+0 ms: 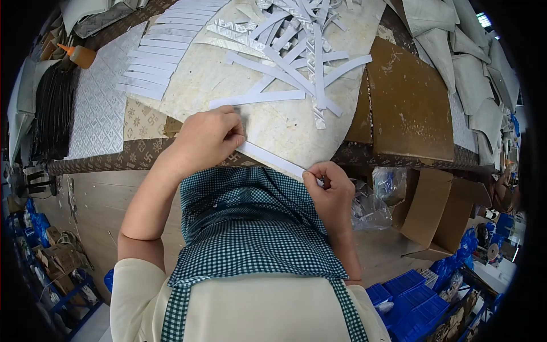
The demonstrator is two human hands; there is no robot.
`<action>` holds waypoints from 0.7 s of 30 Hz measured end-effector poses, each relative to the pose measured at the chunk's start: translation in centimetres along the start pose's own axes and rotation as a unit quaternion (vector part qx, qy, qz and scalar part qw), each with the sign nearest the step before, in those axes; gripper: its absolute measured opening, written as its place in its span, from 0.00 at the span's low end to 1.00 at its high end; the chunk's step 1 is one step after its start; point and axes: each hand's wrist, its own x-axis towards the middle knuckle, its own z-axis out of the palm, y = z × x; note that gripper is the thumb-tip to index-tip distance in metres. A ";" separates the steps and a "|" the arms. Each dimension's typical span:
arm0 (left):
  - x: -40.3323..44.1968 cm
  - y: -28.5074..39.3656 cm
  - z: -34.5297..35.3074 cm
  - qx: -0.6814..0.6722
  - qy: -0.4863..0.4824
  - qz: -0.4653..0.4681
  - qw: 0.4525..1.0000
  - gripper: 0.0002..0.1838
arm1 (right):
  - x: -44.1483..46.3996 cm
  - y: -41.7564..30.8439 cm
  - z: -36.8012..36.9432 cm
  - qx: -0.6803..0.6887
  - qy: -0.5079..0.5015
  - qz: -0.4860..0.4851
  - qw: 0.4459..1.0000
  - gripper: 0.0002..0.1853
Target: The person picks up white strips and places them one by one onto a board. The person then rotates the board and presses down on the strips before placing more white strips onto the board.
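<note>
A narrow white strip point(273, 159) lies along the near edge of the pale work board point(199, 80), stretched between my two hands. My left hand point(211, 137) is closed on its left end, fingers curled down at the board. The right end is pinched between thumb and fingers of my right hand point(332, 188), just off the board's edge. Beyond them a loose pile of white and patterned strips point(307, 62) covers the board's far part. One separate strip point(259, 99) lies just past my left hand. A row of white strips point(165, 45) is laid out at the upper left.
An orange glue bottle point(80, 55) and a dark stack point(52, 111) are at the left. A brown board point(407, 102) and grey-white sheets point(473, 74) lie at the right. Below the table are an open cardboard box point(436, 211), a clear plastic bag point(370, 208) and blue bins point(410, 302).
</note>
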 end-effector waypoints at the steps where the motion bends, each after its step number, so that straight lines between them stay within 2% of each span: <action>1: -0.1 0.0 0.1 0.002 0.005 0.001 1.000 0.06 | -0.1 0.1 0.1 0.009 0.003 0.010 1.000 0.06; 3: -0.3 0.0 0.3 0.005 0.016 0.004 1.000 0.06 | -0.3 0.1 0.3 0.024 0.010 0.029 0.999 0.06; 6: -0.4 -0.1 0.4 0.004 0.019 0.005 1.000 0.06 | -1.1 0.1 0.5 0.078 0.030 0.109 0.991 0.09; 12: -0.4 0.2 0.3 0.015 0.023 0.014 1.000 0.05 | -1.7 0.3 0.9 0.106 0.052 0.120 0.986 0.12; 18: -0.6 0.3 0.3 0.020 0.029 0.017 0.999 0.05 | -2.2 1.2 2.3 0.279 0.085 0.193 0.937 0.22; 21: -0.7 0.5 -0.1 -0.015 0.024 0.022 0.999 0.05 | -2.5 1.6 2.1 0.282 0.075 0.196 0.936 0.27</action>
